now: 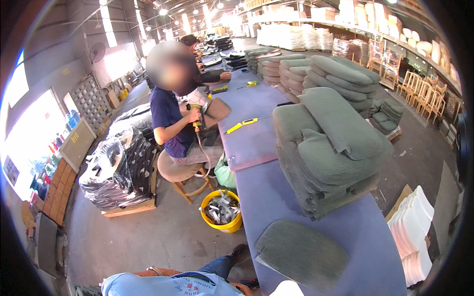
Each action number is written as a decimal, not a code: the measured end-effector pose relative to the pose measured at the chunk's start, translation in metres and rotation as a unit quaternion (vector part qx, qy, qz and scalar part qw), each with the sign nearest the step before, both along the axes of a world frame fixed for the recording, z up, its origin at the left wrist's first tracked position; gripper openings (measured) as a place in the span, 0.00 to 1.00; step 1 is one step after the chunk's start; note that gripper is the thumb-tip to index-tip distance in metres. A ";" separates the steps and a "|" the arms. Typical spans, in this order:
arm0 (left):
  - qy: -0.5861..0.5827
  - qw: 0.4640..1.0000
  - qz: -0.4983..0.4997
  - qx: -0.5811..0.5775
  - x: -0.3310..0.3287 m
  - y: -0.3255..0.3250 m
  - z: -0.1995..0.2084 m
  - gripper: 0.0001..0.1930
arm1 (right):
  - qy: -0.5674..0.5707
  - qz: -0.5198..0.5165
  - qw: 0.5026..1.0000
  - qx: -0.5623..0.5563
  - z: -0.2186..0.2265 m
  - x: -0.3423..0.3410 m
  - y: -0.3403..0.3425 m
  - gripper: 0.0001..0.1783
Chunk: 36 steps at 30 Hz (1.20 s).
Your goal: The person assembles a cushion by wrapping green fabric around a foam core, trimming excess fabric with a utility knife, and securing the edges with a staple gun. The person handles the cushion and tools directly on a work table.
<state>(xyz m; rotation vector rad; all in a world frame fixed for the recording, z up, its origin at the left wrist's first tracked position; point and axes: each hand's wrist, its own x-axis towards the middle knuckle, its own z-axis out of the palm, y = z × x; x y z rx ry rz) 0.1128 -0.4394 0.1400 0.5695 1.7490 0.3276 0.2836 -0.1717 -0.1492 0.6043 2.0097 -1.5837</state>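
Observation:
At the lower edge, my left hand (170, 271) is partly covered by my light blue shirt, beyond a bracelet on the wrist; its fingers are hidden. A small patch of skin (241, 288) shows by the shirt's hem, perhaps part of my right hand, cut off by the frame. Nearest on the blue-grey covered table (264, 197) lies one flat dark green cushion piece (302, 254). Behind it stands a tall stack of grey-green cushions (326, 148). A yellow-handled tool (242, 126) with a thin shaft lies farther up the table.
A seated co-worker (170, 118) holds a hose-fed air tool (197, 118) and a cushion. A yellow bucket (224, 227) of scraps stands by the table's left side. Plastic-wrapped black pieces (121, 172) are stacked at left, white foam sheets (412, 232) at right.

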 end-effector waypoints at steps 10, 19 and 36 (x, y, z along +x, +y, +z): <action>-0.061 0.987 0.143 0.031 -0.126 0.046 -0.031 0.41 | -0.021 -0.039 0.997 0.064 0.012 -0.033 -0.014 0.20; 0.019 0.996 -0.025 0.079 -0.144 0.137 -0.128 0.39 | -0.003 -0.095 0.989 0.115 0.012 -0.058 -0.021 0.22; 0.096 0.983 -0.152 0.047 -0.052 0.147 -0.161 0.29 | 0.020 -0.005 0.990 -0.137 -0.029 -0.021 0.007 0.12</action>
